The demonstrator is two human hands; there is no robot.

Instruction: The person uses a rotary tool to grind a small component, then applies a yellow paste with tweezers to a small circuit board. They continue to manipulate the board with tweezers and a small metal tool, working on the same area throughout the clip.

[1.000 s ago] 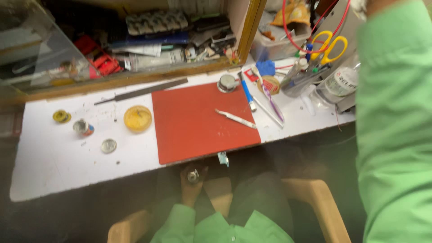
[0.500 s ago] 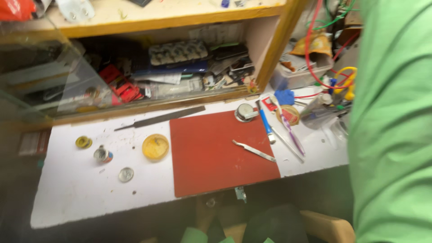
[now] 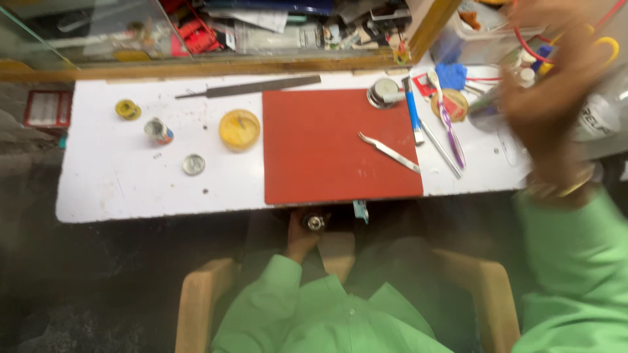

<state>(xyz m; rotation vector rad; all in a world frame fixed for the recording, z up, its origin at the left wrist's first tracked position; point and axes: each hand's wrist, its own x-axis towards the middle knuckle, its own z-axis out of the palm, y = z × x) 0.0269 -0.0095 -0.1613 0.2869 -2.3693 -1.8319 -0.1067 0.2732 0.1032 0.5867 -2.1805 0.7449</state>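
- Nearest, the left hand [image 3: 302, 236] grips a small metal cylinder [image 3: 315, 223] below the table edge [image 3: 196, 212]; it could slip into the lap.
- Farther, the blurred right hand [image 3: 546, 98], fingers curled, grip unclear, reaches above the cluttered tools [image 3: 451, 127] and could knock them.

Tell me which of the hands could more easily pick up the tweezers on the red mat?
Probably the right hand: raised over the table's right end, nearer the tweezers. The left hand is below the table edge, gripping a small metal part.
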